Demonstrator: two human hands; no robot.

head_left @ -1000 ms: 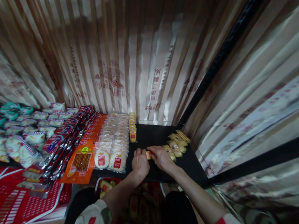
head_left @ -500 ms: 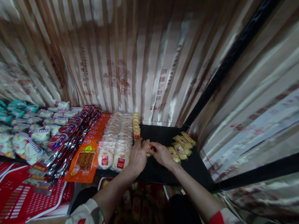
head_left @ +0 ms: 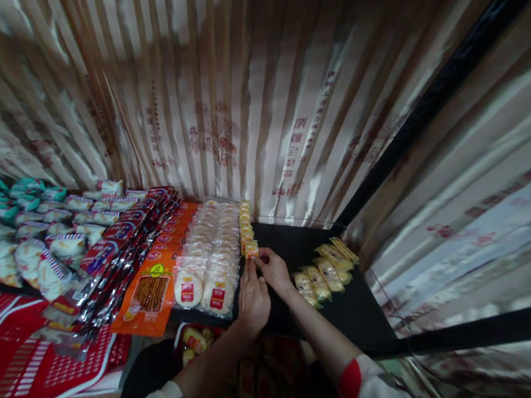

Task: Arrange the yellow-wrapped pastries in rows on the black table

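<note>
Pinching a small yellow packet [head_left: 251, 248] at the near end of the yellow row [head_left: 246, 225], beside the white cakes [head_left: 209, 259], both the left hand [head_left: 253, 296] and right hand [head_left: 272, 270] are closed on it; the row could be nudged crooked.

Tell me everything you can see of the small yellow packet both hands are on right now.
The small yellow packet is a shiny wrapped snack with a red patch, lying at the near end of a narrow row of like yellow packets on the black shelf. The left hand and right hand meet at it with fingertips. Beside it lie round white cakes. Its print is too small to read.
</note>
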